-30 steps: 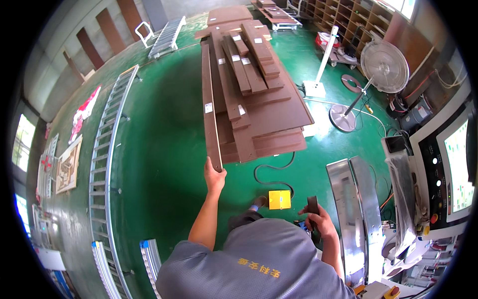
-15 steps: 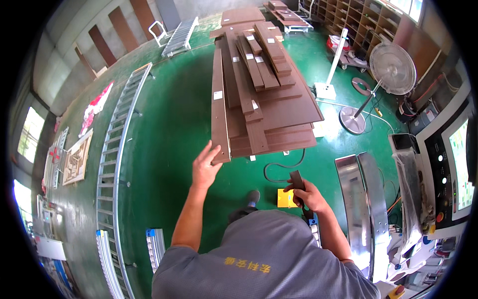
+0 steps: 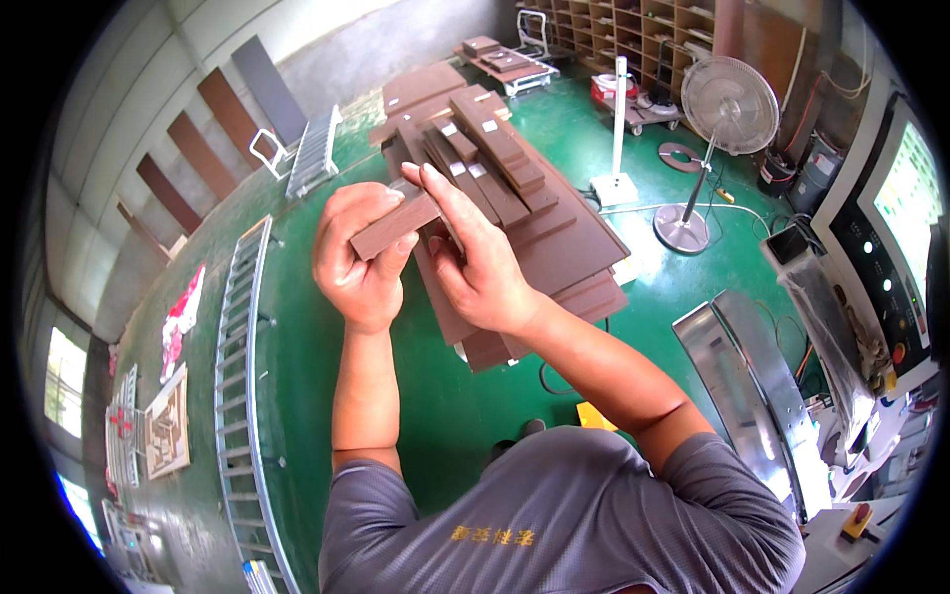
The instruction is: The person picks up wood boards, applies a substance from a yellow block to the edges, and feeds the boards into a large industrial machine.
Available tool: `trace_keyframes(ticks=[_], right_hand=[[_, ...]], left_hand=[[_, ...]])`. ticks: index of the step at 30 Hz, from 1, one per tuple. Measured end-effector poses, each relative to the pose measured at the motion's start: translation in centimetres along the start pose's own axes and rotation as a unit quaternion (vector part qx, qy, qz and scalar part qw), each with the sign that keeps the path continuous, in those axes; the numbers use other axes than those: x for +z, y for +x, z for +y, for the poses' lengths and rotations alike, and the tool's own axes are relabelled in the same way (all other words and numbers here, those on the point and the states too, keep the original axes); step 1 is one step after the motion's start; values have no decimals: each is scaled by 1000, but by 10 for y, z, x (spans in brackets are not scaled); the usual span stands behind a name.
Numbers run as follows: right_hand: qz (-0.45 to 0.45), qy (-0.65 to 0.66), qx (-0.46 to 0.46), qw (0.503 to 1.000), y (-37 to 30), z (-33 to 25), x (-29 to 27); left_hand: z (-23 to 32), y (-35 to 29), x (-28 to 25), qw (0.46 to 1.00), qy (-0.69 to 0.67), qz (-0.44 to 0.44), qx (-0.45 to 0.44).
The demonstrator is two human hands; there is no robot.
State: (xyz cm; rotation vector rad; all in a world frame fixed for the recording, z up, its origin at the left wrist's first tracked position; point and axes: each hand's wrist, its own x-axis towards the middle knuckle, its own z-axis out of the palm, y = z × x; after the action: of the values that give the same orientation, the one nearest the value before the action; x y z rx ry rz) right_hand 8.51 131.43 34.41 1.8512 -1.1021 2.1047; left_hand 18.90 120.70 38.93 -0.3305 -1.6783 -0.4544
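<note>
Raised in front of me is the near end of a brown board (image 3: pixel 396 230), its narrow end face turned my way. My left hand (image 3: pixel 358 259) grips that end from the left, fingers over the top and thumb at the lower edge. At its right corner my right hand (image 3: pixel 480 262) is closed, with fingers along the board's edge and thumb tucked below. A dark sliver shows by the right fingertips, too small to name. Beyond the hands, more brown boards (image 3: pixel 584 238) lie in a stack, several bearing white labels; the hands hide part of it.
A metal roller conveyor (image 3: pixel 236 366) runs along the left. To the right stand a pedestal fan (image 3: pixel 730 107), a white post on a base (image 3: pixel 616 188), a shiny metal housing (image 3: pixel 737 386) and a control panel (image 3: pixel 876 238). A yellow box (image 3: pixel 596 416) sits on the floor near my feet.
The board's near end has come up toward me in my left hand. My right hand has moved from low on the right to the board's corner; the dark strip it held is no longer plainly visible.
</note>
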Motion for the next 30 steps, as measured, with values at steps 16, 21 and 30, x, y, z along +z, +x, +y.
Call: trace_keyframes(ticks=[16, 21, 30], right_hand=[[16, -70, 69, 995, 2, -15, -6], [28, -81, 153, 985, 0, -40, -22], [227, 110, 171, 952, -53, -22, -53]], left_hand=[[-9, -5, 21, 999, -8, 42, 33], [-4, -20, 35, 999, -6, 14, 37], [-33, -95, 87, 913, -130, 246, -298]])
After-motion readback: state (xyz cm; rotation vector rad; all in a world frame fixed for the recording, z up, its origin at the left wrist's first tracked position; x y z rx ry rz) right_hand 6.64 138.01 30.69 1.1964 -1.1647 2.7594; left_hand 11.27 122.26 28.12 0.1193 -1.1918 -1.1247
